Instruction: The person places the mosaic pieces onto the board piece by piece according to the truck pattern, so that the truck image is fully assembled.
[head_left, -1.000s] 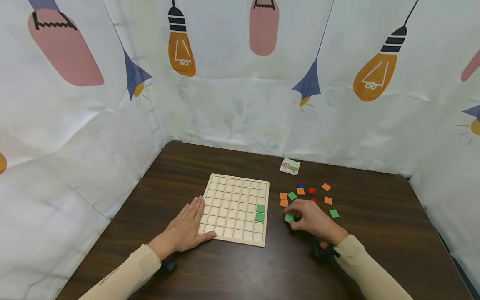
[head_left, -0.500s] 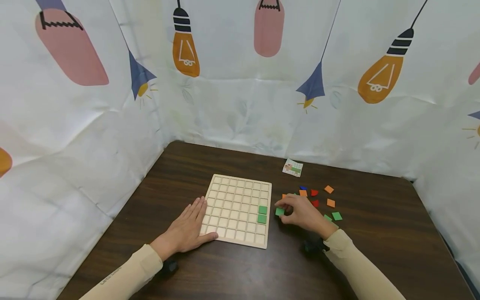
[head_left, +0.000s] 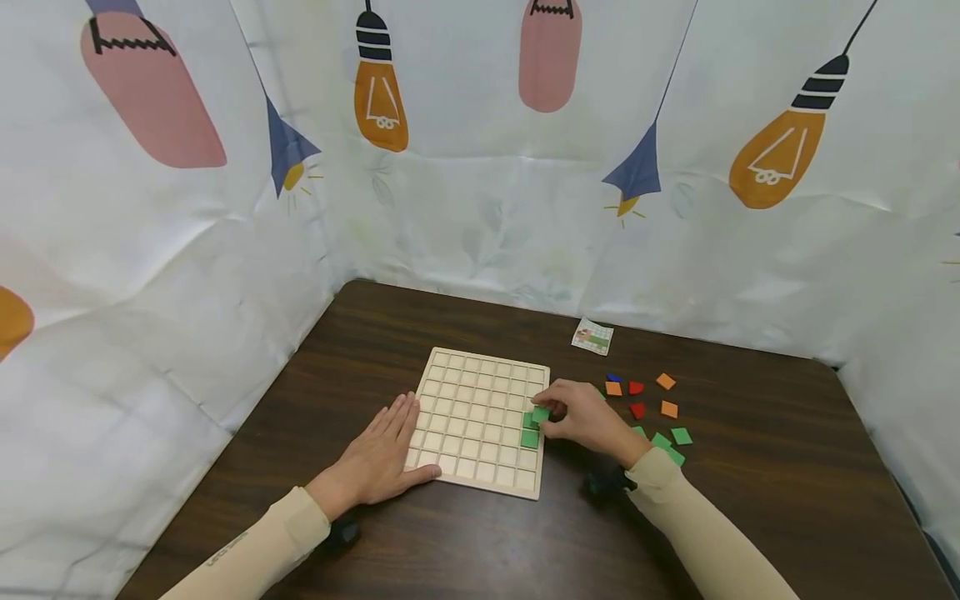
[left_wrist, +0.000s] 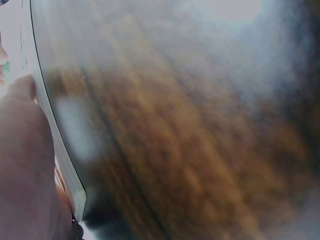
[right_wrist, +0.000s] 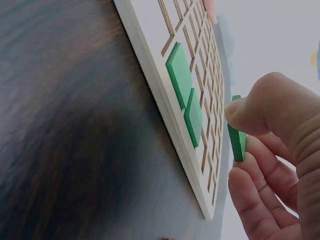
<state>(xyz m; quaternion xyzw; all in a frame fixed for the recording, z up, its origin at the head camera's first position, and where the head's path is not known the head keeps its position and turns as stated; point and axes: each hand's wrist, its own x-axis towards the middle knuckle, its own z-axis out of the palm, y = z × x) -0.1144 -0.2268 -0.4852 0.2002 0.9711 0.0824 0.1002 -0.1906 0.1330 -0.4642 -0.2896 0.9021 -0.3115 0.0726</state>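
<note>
A pale wooden grid board (head_left: pixel 472 408) lies on the dark table. Two green square tiles (right_wrist: pixel 181 75) sit in neighbouring cells along its right edge. My right hand (head_left: pixel 588 417) pinches a third green tile (right_wrist: pixel 237 135) between thumb and fingers, just over the board's right edge; the right wrist view shows this tile raised above the surface. On the board's left edge and near corner rests my left hand (head_left: pixel 378 454), fingers straight and thumb spread. In the left wrist view, part of the left hand (left_wrist: pixel 25 150) lies along the board's edge.
Right of the board lie loose green tiles (head_left: pixel 681 436), orange tiles (head_left: pixel 669 409), red pieces (head_left: pixel 637 411) and a blue piece (head_left: pixel 613 378). Behind them is a small printed card (head_left: pixel 592 336) with a coloured grid picture. A patterned white curtain (head_left: pixel 480 217) borders the table's back and left.
My right hand has carried the green tile leftward from the loose pieces to over the board's right edge. The left hand stays on the board. The head view has shifted slightly.
</note>
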